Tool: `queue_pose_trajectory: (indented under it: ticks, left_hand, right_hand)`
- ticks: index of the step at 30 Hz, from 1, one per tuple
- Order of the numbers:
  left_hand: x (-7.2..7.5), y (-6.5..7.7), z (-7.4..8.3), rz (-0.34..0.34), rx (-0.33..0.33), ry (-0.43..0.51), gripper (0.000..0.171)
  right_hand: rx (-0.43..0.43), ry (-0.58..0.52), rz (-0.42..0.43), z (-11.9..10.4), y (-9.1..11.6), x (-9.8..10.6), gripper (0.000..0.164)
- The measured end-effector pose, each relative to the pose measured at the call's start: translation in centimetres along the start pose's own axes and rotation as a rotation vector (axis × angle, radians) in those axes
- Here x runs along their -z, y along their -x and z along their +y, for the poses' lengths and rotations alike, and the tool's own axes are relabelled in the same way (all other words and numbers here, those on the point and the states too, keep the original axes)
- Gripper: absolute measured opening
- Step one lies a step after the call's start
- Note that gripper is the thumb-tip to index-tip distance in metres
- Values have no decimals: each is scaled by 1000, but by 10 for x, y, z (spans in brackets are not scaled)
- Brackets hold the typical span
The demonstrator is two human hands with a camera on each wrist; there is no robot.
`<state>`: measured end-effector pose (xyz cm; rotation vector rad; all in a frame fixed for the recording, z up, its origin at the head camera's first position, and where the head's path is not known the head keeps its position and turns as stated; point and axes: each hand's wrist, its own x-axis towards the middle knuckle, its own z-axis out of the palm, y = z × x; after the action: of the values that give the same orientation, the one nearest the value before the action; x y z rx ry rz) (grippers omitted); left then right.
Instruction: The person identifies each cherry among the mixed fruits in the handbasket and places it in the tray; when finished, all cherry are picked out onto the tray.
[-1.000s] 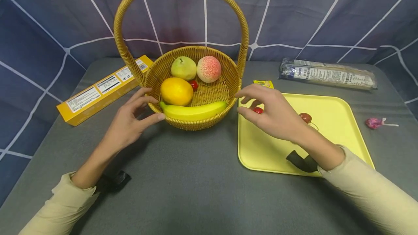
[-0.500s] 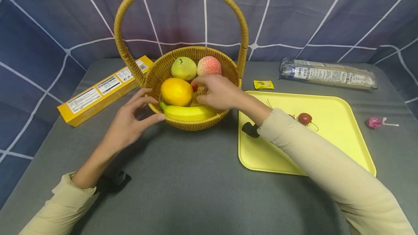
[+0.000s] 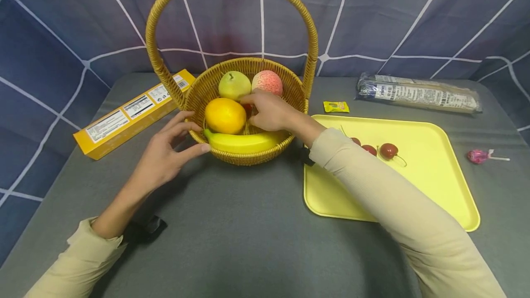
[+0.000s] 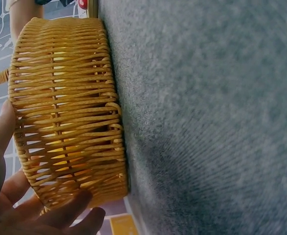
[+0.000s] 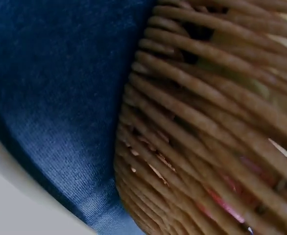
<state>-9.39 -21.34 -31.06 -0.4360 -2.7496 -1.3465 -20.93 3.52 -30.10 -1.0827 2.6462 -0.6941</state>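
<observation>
A wicker basket [image 3: 246,157] with a tall handle stands on the grey table. It holds a green pear [image 3: 234,85], a pink-white peach [image 3: 267,82], a yellow-orange mango [image 3: 225,116], a banana [image 3: 248,142] and a red cherry [image 3: 248,108]. My left hand [image 3: 167,151] holds the basket's left side; the left wrist view shows its thumb at the rim and fingers [image 4: 67,213] against the weave. Reaching in over the right rim, my right hand [image 3: 273,113] has its fingers round the cherry, which shows only partly between them. The right wrist view has just basket weave [image 5: 197,112].
Several dark red cherries [image 3: 388,151] lie on a yellow tray [image 3: 426,187] under my right sleeve. Behind it are a small yellow packet [image 3: 336,106] and a long plastic-wrapped pack [image 3: 418,93]. A lollipop [image 3: 478,156] lies far right, a yellow box [image 3: 134,114] left of the basket.
My right hand has moved left from beside the basket's right rim into the basket, its fingers closing round the cherry. The left hand has stayed at the basket's side.
</observation>
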Motion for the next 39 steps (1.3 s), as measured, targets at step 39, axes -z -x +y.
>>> queue_pose_trajectory:
  ticks: [39]
  left_hand:
    - [-2,0,-1,7,2,9,34]
  right_hand:
    - [-133,79,-42,-5,6,0,28]
